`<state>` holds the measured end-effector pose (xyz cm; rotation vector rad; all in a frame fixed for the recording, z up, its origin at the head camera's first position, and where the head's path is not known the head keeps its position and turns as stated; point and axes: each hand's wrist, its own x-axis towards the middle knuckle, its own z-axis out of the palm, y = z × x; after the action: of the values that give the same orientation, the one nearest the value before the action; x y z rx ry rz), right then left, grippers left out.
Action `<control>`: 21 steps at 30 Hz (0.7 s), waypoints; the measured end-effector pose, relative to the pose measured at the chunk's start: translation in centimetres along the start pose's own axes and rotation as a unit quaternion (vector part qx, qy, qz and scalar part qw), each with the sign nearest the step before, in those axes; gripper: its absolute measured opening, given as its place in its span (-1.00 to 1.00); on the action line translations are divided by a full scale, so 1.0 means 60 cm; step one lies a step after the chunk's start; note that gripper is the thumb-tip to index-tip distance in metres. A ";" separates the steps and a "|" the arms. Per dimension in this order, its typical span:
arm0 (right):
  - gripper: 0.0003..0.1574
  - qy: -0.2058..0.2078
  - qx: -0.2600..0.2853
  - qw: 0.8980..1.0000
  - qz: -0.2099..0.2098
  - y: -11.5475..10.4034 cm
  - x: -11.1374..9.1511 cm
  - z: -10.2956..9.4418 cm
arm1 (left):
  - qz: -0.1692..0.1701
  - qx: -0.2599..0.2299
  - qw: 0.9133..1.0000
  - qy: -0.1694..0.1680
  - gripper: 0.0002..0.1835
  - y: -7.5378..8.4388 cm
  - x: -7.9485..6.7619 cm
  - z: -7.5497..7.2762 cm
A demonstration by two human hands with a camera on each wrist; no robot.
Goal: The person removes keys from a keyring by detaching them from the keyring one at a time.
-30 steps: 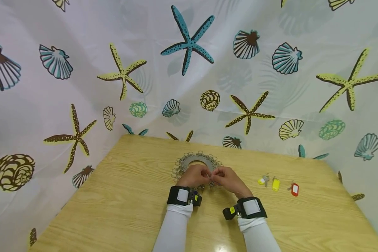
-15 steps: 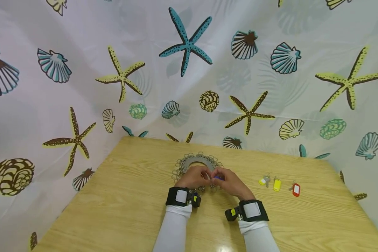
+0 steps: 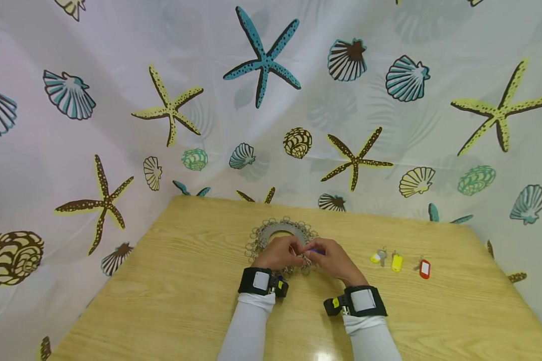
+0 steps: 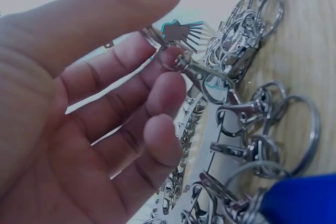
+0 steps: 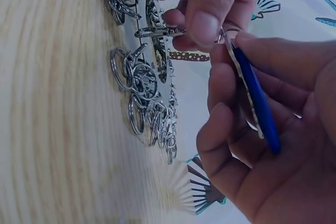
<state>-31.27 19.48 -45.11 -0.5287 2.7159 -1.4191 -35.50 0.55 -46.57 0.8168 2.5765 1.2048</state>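
A round grey metal key holder [image 3: 265, 233], hung around with clasps and split rings, stands before both hands in the head view. My left hand [image 3: 279, 252] pinches a split ring [image 4: 152, 36] between thumb and fingers; a swivel clasp [image 4: 202, 74] joins it to the holder. Meeting it from the right, my right hand [image 3: 336, 259] pinches a blue key tag [image 5: 258, 100] and a silver key [image 5: 242, 80] lying along it. The tag's upper end is at the split ring, but fingers hide whether they are linked. Another blue tag [image 4: 302, 200] hangs near the left hand.
On the wooden table [image 3: 185, 281], to the right, lie a yellow round tag [image 3: 376, 257] with a key, a yellow tag [image 3: 396, 262] and a red tag [image 3: 424, 269] with a key. A shell-patterned curtain [image 3: 271, 125] rises behind the table.
The blue tag, hidden at first in the right hand, has come into view between its fingers. Both hands stay at almost the same place by the holder.
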 end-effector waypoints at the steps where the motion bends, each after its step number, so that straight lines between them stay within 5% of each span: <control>1: -0.84 0.003 -0.002 1.000 -0.001 0.000 0.001 0.000 | 0.003 -0.004 1.000 0.002 -0.82 0.001 0.000 0.000; 9: -0.84 0.019 -0.004 1.000 0.003 0.000 0.001 0.003 | 0.019 -0.030 0.999 0.009 -0.77 0.004 0.000 0.002; 21: -0.89 0.038 -0.011 0.999 0.000 0.001 0.003 0.006 | 0.045 -0.001 0.998 0.040 -0.75 0.006 -0.001 0.003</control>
<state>-31.40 19.16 -45.36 -0.4856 2.7938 -1.4401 -35.23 0.85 -46.43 0.9106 2.6264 1.2905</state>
